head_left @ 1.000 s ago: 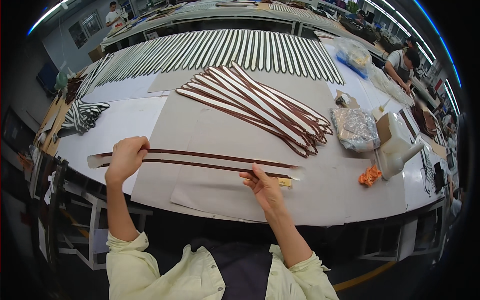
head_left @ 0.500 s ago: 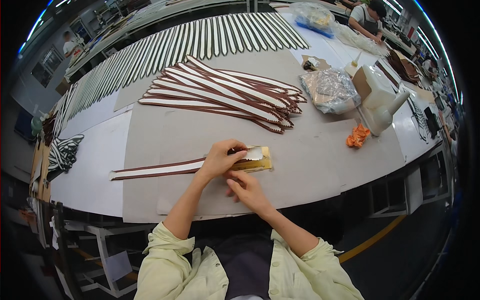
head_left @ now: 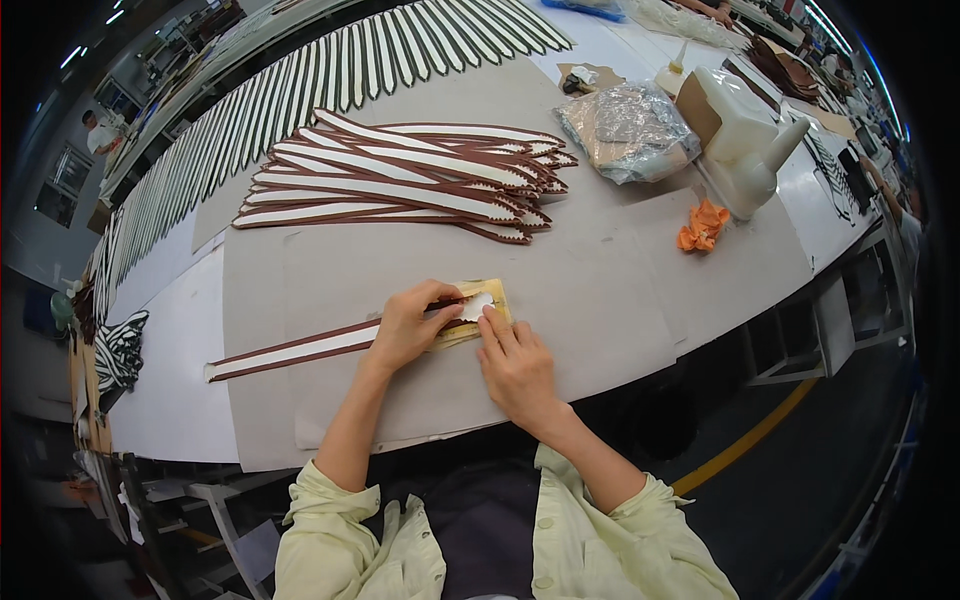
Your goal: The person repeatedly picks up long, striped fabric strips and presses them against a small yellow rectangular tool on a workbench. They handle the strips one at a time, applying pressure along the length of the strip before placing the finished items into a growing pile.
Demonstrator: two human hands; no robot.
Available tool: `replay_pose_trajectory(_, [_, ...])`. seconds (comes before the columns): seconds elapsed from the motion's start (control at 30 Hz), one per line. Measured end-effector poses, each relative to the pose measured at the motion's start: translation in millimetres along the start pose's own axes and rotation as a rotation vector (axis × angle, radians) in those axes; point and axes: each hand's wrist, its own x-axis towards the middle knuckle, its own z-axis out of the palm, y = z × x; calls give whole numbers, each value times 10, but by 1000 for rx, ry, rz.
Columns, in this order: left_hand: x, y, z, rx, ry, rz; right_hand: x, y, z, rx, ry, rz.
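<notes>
A long white strap with brown edges [head_left: 290, 352] lies slantwise on the table before me. Its right end rests over a small yellow block [head_left: 497, 289], whose exact make I cannot tell. My left hand [head_left: 408, 322] pinches the strap just left of the white end, thumb and fingers closed on it. At the tip, my right hand [head_left: 520, 370] has its fingers bent together, pressed onto the strap's white end. Beyond both hands sits a loose pile of similar brown-edged straps [head_left: 400, 180], their right ends notched.
Dark-edged white straps [head_left: 350, 60] line the far side in a row. To the right are a clear plastic bag [head_left: 630, 130], a white bottle [head_left: 750, 180] and a crumpled orange piece [head_left: 703, 226]. A striped bundle [head_left: 121, 350] lies at the left edge.
My right hand has come up from beneath the left to the strap's tip and closed there. My left hand keeps its pinch. The whole view has turned a little.
</notes>
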Motion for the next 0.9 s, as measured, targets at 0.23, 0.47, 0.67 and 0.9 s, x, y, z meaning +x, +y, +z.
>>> replay_pose_trajectory(0.23, [6, -11, 18, -11, 3, 8, 8, 10, 34, -32, 8, -1])
replay_pose_trajectory(0.47, [-3, 12, -8, 66, -24, 19, 11, 22, 37, -89, -7, -1])
replay_pose_trajectory(0.67, [-5, 187, -104, 187, -153, 34, 7, 35, 33, -134, -30, 15])
replay_pose_trajectory(0.9, [116, 139, -277, 194, -326, 2, 32, 33, -6, -120, -39, 15])
